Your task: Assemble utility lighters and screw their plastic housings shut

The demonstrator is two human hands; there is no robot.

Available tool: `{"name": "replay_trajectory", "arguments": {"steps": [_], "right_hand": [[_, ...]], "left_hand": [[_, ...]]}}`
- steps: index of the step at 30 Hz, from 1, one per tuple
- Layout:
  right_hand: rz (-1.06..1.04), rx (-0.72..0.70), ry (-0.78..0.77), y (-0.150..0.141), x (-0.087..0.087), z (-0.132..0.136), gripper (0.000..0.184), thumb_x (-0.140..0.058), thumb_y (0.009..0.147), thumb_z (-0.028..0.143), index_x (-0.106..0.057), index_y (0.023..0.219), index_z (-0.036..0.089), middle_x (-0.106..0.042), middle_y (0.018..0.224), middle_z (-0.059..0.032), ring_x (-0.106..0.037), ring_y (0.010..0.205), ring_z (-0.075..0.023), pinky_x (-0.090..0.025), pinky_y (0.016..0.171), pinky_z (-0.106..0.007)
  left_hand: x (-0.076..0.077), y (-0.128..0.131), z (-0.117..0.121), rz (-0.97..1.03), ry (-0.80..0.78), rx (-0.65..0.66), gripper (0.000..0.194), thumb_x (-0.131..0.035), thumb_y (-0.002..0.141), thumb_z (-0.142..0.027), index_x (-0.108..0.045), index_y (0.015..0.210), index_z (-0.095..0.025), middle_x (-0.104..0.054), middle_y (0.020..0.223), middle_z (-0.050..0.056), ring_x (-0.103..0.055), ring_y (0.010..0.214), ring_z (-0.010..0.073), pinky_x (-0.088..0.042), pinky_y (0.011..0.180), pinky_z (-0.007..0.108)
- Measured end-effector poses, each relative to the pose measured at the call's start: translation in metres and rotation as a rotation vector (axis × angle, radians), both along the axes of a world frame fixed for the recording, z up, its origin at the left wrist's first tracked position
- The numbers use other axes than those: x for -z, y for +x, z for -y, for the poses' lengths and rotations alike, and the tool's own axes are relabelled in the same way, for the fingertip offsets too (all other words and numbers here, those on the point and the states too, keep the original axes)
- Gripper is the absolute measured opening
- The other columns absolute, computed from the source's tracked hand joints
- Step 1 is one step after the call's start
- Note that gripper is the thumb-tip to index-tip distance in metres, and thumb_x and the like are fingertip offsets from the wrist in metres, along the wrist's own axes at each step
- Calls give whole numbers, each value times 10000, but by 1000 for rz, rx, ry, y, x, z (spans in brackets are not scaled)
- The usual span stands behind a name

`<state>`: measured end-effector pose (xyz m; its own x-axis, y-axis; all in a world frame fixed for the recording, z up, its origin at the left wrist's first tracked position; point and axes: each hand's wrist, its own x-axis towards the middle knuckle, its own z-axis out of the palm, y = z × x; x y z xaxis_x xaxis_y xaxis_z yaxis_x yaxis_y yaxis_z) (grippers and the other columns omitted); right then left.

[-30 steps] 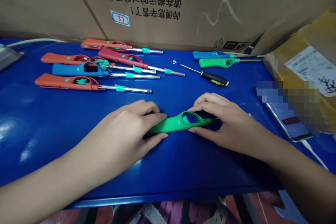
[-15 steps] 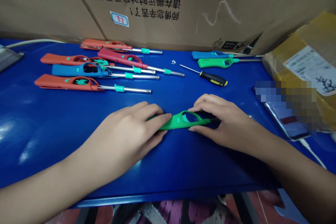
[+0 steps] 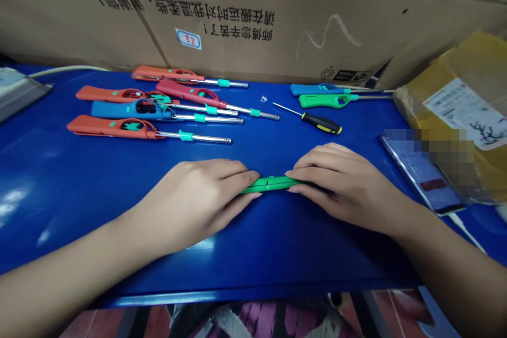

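A green stick lighter (image 3: 271,184) lies crosswise between my hands, turned so its narrow edge with a seam faces up. My left hand (image 3: 212,195) is closed on its left end, thumb and fingers pinching it. At the other end my right hand (image 3: 338,185) grips it the same way, and its fingers cover the trigger part and the metal tube. Beyond them lies a screwdriver (image 3: 322,122) with a black and yellow handle, beside a few tiny pale pieces (image 3: 263,99), perhaps screws.
Several orange, red and blue stick lighters (image 3: 114,127) lie at the back left of the blue table (image 3: 253,259). A blue lighter (image 3: 312,89) and another green one (image 3: 325,100) lie at the back right. Behind stands a large carton (image 3: 237,10). On the right are a phone (image 3: 420,174) and a taped parcel (image 3: 455,100).
The green lighter has been rolled about its length: its broad side with the trigger opening faced up before, now its narrow edge does. Both hands keep hold. The view has shifted slightly.
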<state>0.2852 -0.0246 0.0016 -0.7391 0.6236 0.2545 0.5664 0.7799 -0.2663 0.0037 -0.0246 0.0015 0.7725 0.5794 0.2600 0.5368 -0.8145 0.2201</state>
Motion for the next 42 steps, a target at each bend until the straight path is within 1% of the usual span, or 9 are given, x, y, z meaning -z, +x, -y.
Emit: {"name": "replay_trajectory", "arguments": {"steps": [5, 13, 20, 23, 27, 32, 37, 40, 42], "right_hand": [[15, 13, 30, -7, 2, 3, 230, -548, 1027, 328, -677, 1158, 190, -720, 1093, -73, -627, 964, -214, -456, 855, -379], [90, 53, 170, -19, 6, 9, 195, -517, 992, 184, -694, 966, 106, -633, 857, -90, -526, 772, -232, -367, 681, -370], [74, 43, 89, -12, 2, 3, 200, -475, 1039, 238, -651, 1041, 144, -657, 938, -81, -570, 857, -225, -402, 793, -385], [59, 69, 44, -5, -1, -2, 179, -499, 1039, 288, -630, 1035, 166, -668, 968, -75, -587, 898, -226, -425, 811, -383], [54, 78, 16, 6, -5, -9, 161, -541, 1023, 311, -638, 1050, 185, -685, 1017, -82, -617, 945, -231, -460, 848, -387], [108, 124, 46, 17, -7, -14, 158, -550, 1011, 287, -668, 1052, 189, -710, 1027, -89, -651, 962, -246, -487, 870, -405], [157, 118, 133, 17, -5, -14, 186, -522, 1005, 248, -674, 990, 142, -703, 937, -114, -644, 877, -264, -497, 807, -421], [135, 130, 126, 16, -6, -13, 195, -512, 1009, 257, -673, 988, 148, -716, 950, -116, -651, 887, -265, -496, 803, -422], [97, 158, 86, 15, -7, -14, 192, -507, 1016, 264, -675, 1036, 173, -736, 1017, -109, -669, 954, -263, -498, 845, -424]], "left_hand": [[3, 2, 1, 56, -16, 3, 256, -551, 1017, -266, -705, 1180, -142, -741, 980, 62, -719, 833, 200, -573, 710, 318], [8, 6, 5, 145, -98, -6, 249, -570, 994, -235, -731, 1145, -121, -720, 866, 61, -685, 729, 177, -553, 643, 288], [4, 8, 2, 257, -195, -63, 195, -641, 976, -280, -753, 1098, -178, -760, 897, 34, -714, 775, 151, -575, 708, 245], [4, 7, -3, 334, -149, -75, 233, -729, 920, -329, -758, 1075, -158, -781, 960, 47, -739, 826, 154, -596, 789, 237], [5, 2, -10, 272, -66, -34, 244, -674, 960, -275, -737, 1154, -141, -774, 1062, 72, -749, 919, 165, -602, 889, 263], [9, 0, -17, 244, -4, -24, 261, -647, 974, -277, -734, 1139, -94, -772, 1042, 103, -753, 905, 185, -614, 881, 289], [7, -1, -16, 259, 21, -8, 254, -644, 972, -270, -742, 1119, -88, -782, 1014, 117, -759, 879, 197, -619, 853, 289], [1, 1, -12, 294, -55, -44, 223, -658, 960, -287, -760, 1075, -126, -794, 984, 88, -761, 857, 193, -623, 830, 290], [-3, 3, -11, 371, -262, -142, 202, -677, 946, -330, -775, 1008, -165, -798, 885, 42, -753, 741, 167, -628, 711, 255]]}}
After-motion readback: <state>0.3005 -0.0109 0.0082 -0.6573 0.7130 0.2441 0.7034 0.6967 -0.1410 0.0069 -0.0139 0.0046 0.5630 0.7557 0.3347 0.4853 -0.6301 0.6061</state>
